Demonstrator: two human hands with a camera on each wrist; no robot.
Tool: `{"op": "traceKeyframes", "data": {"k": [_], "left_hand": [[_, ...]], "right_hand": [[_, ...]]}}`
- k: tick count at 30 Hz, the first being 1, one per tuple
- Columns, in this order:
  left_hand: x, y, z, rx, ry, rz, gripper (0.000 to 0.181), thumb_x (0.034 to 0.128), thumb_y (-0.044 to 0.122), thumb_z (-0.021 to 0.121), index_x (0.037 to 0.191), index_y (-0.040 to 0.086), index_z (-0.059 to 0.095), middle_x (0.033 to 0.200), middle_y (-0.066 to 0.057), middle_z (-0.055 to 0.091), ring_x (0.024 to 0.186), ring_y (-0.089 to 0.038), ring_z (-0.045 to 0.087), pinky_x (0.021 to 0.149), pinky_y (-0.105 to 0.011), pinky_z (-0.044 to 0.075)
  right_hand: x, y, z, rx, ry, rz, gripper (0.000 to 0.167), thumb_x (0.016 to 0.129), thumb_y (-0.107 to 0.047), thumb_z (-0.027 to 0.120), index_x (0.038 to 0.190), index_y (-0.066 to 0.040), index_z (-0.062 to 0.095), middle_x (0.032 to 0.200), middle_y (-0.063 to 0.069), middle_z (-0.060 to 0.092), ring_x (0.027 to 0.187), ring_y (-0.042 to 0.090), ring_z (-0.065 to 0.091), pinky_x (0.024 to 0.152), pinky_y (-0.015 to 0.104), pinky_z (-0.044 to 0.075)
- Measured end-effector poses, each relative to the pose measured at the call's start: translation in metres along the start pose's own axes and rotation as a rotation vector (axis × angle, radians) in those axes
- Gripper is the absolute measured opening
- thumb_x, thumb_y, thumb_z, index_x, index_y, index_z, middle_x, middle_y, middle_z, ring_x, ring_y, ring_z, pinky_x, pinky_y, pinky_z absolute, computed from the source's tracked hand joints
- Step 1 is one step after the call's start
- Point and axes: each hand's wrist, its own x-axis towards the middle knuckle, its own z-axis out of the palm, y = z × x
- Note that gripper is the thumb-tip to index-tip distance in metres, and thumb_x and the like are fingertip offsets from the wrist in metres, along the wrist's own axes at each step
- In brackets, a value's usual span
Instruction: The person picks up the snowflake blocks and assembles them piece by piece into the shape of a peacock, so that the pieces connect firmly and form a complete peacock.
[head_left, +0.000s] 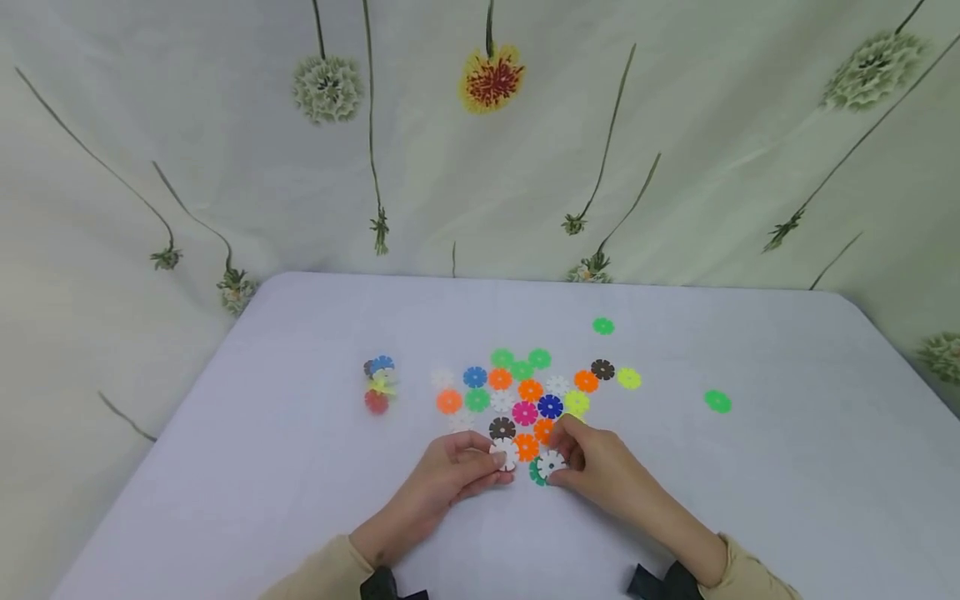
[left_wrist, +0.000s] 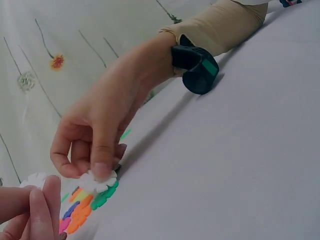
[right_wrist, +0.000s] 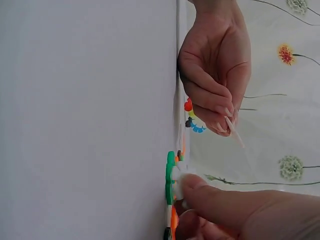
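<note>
Pinching a white disc [head_left: 501,450] in the left hand [head_left: 450,473], a second white disc [head_left: 546,458] in the right hand [head_left: 600,467]. Could drop either from a slack hold, or nudge the green disc [head_left: 534,472] by dragging low. Held at fingertips: right, overlapping the green disc; left, near an orange disc [head_left: 531,454] on the surface [head_left: 300,400].

Pale flower-printed cloth backdrop [head_left: 450,158], whitish table [head_left: 262,467]

Indoors, type unclear — floral drape [head_left: 525,183], tbl [head_left: 787,467]
</note>
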Motion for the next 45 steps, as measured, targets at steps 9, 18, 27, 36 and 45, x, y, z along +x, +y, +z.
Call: {"op": "traceKeyframes", "data": {"k": [9, 18, 27, 36, 45], "left_hand": [[-0.001, -0.011, 0.004, 0.078, -0.019, 0.126, 0.015, 0.0855, -0.002, 0.065, 0.096, -0.01, 0.058, 0.09, -0.021, 0.067, 0.082, -0.028, 0.067, 0.077, -0.034, 0.052], [0.001, -0.011, 0.006, 0.072, -0.054, 0.147, 0.014, 0.0831, -0.004, 0.067, 0.09, -0.012, 0.059, 0.086, -0.021, 0.067, 0.079, -0.028, 0.068, 0.075, -0.036, 0.053], [-0.004, -0.015, 0.02, 0.133, -0.076, 0.24, 0.006, 0.0816, -0.007, 0.067, 0.08, -0.009, 0.062, 0.08, -0.021, 0.067, 0.073, -0.031, 0.068, 0.067, -0.034, 0.054], [-0.008, -0.017, 0.024, 0.243, 0.02, 0.402, 0.012, 0.0808, 0.0, 0.071, 0.079, -0.009, 0.064, 0.076, -0.014, 0.068, 0.071, -0.024, 0.068, 0.066, -0.033, 0.055], [-0.005, -0.013, 0.015, 0.258, 0.042, 0.384, 0.011, 0.0814, -0.002, 0.07, 0.082, -0.01, 0.063, 0.078, -0.015, 0.068, 0.073, -0.025, 0.068, 0.067, -0.032, 0.054]], "right_hand": [[-0.005, 0.001, 0.001, 0.784, -0.196, 0.274, 0.021, 0.089, -0.008, 0.064, 0.1, 0.009, 0.056, 0.074, 0.013, 0.065, 0.065, 0.023, 0.066, 0.064, 0.032, 0.055], [-0.008, 0.0, 0.004, 0.921, -0.212, 0.374, 0.018, 0.091, -0.012, 0.06, 0.097, 0.004, 0.055, 0.079, 0.01, 0.065, 0.064, 0.016, 0.064, 0.066, 0.027, 0.054], [-0.014, -0.007, 0.015, 0.988, -0.127, 0.422, 0.01, 0.092, -0.008, 0.057, 0.091, 0.002, 0.058, 0.077, 0.005, 0.061, 0.059, 0.011, 0.06, 0.06, 0.019, 0.051], [-0.02, -0.02, 0.021, 0.853, 0.075, 0.417, 0.022, 0.093, -0.015, 0.058, 0.099, 0.006, 0.057, 0.061, 0.007, 0.057, 0.047, 0.014, 0.049, 0.048, 0.02, 0.044], [-0.026, -0.016, 0.012, 0.929, -0.088, 0.343, 0.035, 0.094, -0.013, 0.057, 0.12, 0.008, 0.046, 0.08, 0.011, 0.066, 0.062, 0.014, 0.057, 0.063, 0.023, 0.051]]}}
